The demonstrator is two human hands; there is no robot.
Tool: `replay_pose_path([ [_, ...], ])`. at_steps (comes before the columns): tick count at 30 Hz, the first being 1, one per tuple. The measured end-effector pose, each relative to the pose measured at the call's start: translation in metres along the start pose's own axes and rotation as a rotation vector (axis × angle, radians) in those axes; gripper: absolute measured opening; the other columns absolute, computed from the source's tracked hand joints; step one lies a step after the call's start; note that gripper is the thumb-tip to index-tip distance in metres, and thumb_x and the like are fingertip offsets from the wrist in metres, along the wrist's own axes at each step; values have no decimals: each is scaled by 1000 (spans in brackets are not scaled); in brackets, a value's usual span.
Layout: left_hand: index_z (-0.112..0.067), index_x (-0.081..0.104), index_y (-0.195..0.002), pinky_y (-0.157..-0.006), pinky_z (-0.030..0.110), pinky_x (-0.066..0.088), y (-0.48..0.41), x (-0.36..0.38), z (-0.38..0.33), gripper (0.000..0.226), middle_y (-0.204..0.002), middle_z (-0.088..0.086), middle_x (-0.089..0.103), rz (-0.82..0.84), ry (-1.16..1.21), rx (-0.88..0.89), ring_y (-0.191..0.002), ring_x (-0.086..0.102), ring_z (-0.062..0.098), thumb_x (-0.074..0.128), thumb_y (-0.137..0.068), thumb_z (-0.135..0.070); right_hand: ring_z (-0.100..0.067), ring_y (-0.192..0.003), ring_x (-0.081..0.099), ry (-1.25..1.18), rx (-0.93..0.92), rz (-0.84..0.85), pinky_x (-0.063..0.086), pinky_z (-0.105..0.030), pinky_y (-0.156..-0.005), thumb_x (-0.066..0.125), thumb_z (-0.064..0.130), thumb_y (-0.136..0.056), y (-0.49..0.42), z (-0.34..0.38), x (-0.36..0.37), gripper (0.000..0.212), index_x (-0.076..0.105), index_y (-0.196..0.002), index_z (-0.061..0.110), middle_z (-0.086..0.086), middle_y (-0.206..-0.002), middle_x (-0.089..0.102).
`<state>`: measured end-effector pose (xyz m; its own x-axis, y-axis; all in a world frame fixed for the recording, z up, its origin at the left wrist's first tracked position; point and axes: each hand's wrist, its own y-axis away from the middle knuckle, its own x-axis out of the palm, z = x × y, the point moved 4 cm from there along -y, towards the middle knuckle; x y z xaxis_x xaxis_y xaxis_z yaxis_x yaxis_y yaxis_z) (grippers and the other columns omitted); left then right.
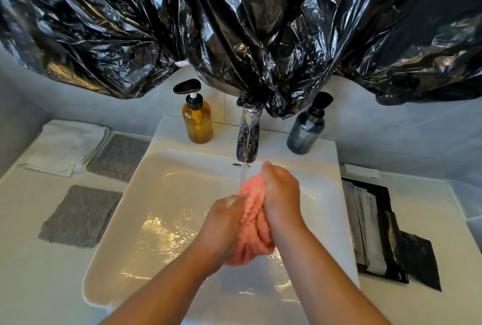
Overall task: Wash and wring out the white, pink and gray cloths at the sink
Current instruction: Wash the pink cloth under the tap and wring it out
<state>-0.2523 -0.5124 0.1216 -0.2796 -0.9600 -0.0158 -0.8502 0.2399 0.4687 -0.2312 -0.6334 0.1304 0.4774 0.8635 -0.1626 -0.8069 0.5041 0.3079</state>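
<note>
My left hand (227, 217) and my right hand (283, 194) hold the pink cloth (254, 216) between them. Both have the fingers curled round it, the left one gripping from its own side and the right one wrapped over the other side. The cloth is bunched into a wet roll, and its lower end comes out under my wrists. Both hands are over the basin of the sink (146, 168) and do not touch it.

Just beyond my left fingertips a thin stream of water (243, 176) falls onto the top of the cloth. It comes from the chrome faucet (247, 139), which stands straight ahead of my hands at the back edge of the sink. Under my hands, shallow water shines on the bottom of the basin.

Beyond my left hand, on the sink ledge, stands an amber pump bottle (198, 121). Beyond my right hand, on the same ledge, stands a blue-gray pump bottle (306, 131).

Well to the left of my left hand, on the white counter (39, 272), lie the other cloths. The near gray cloth (80, 216) is spread flat, the far gray cloth (120, 156) lies behind it, and the folded white cloth (65, 144) lies against the far one's left edge.

To the right of my right hand, past the sink rim, is a black tray (375, 225) with packets in it. Above everything, crumpled black plastic sheeting (234, 24) hangs behind the faucet.
</note>
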Motion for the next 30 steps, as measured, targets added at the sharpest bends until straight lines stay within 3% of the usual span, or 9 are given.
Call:
replay_pose_path([
  [4,-9,63,-115,-68,41,59,0,-13,11,30,-104,17,75,-160,320,19,-89,75,32,52,-102,-34,-34,-95,68,-470,244,56,58,-48,-85,60,23,-97,-2,-18,-2,9,69,-97,22,-14,-103,69],
  [6,-13,62,-114,-69,46,59,-4,-17,8,28,-104,17,74,-266,423,-1,-90,75,33,44,-106,-32,-31,-97,71,-552,253,89,59,-42,-79,56,11,-96,13,-24,0,21,70,-108,20,-15,-111,71],
  [11,5,60,-97,-59,24,55,-6,-6,-20,38,-76,12,68,-273,353,113,-69,68,18,46,-106,-29,1,-96,65,-139,-53,96,49,-13,-75,49,46,-84,65,-31,13,29,66,-103,33,5,-112,64],
  [15,-7,62,-79,-50,16,48,1,3,-20,37,-61,0,66,-132,267,134,-56,64,6,42,-107,-21,4,-99,60,36,-162,19,44,-3,-75,51,54,-99,59,-28,12,24,65,-106,35,10,-115,60],
  [17,-9,64,-75,-48,17,48,1,0,-14,38,-62,3,67,-78,205,116,-56,65,9,44,-105,-21,-3,-99,64,92,-181,13,47,-6,-76,54,40,-101,49,-27,10,24,70,-110,24,6,-110,66],
  [23,-11,73,-92,-65,27,56,-2,-10,4,35,-84,8,76,43,283,84,-80,75,21,46,-103,-32,-2,-57,51,-48,-115,158,40,-18,-54,65,29,-82,14,-6,-1,27,58,-58,20,8,-60,55],
  [25,-9,63,-113,-64,30,58,-3,-15,15,34,-90,5,74,-41,476,15,-84,75,19,49,-100,-37,-11,-71,62,-347,92,310,52,-28,-68,69,32,-66,7,-8,4,12,67,-64,21,4,-69,64],
  [27,-15,63,-123,-69,37,60,-5,-14,20,45,-104,6,75,-20,642,-92,-95,75,23,49,-94,-46,-30,-88,65,-578,361,482,51,-44,-87,76,35,-57,10,-13,12,42,69,-90,11,-14,-90,67],
  [30,-11,81,-98,-82,44,53,-2,-6,12,54,-105,19,74,160,792,-218,-94,74,31,42,-98,-48,-34,-95,63,-526,456,604,45,-48,-99,76,37,-67,20,-5,12,49,63,-102,5,-19,-102,66],
])
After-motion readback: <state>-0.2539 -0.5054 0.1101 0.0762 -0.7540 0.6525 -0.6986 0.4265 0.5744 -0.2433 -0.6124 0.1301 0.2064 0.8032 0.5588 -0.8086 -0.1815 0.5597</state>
